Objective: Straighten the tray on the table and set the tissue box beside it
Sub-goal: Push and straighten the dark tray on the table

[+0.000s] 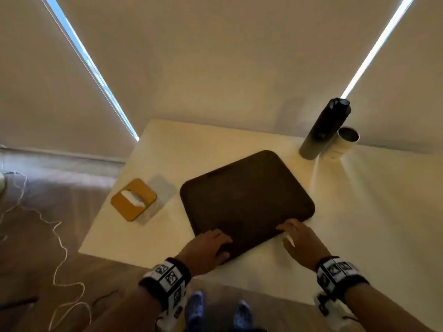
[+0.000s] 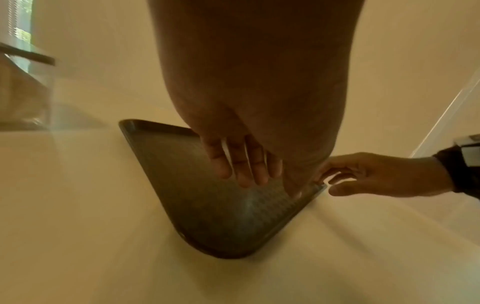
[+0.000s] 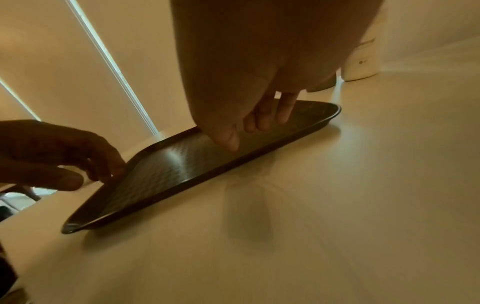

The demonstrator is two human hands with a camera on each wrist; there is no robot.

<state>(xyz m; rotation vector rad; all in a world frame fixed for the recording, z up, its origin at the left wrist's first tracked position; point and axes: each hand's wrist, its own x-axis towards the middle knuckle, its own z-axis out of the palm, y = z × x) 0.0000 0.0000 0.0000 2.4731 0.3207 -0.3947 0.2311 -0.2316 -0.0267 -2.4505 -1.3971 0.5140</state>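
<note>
A dark brown tray (image 1: 247, 195) lies skewed on the white table (image 1: 371, 212), its corners pointing off the table's edges. My left hand (image 1: 208, 245) rests on the tray's near-left corner; the left wrist view shows its fingers (image 2: 244, 164) straight over the tray (image 2: 194, 205) and the thumb down on the surface. My right hand (image 1: 297, 236) touches the near-right rim, fingers loosely extended over the tray (image 3: 182, 170), thumb just off the edge. The tissue box (image 1: 134, 200), clear with a wooden lid and a white tissue poking out, stands apart to the tray's left near the table edge.
A tall dark bottle (image 1: 323, 130) and a white cup (image 1: 345, 142) stand at the back right, close to the tray's far corner. The table's left and near edges drop to a wooden floor where a white cord (image 1: 60, 236) trails. Bare tabletop lies to the right.
</note>
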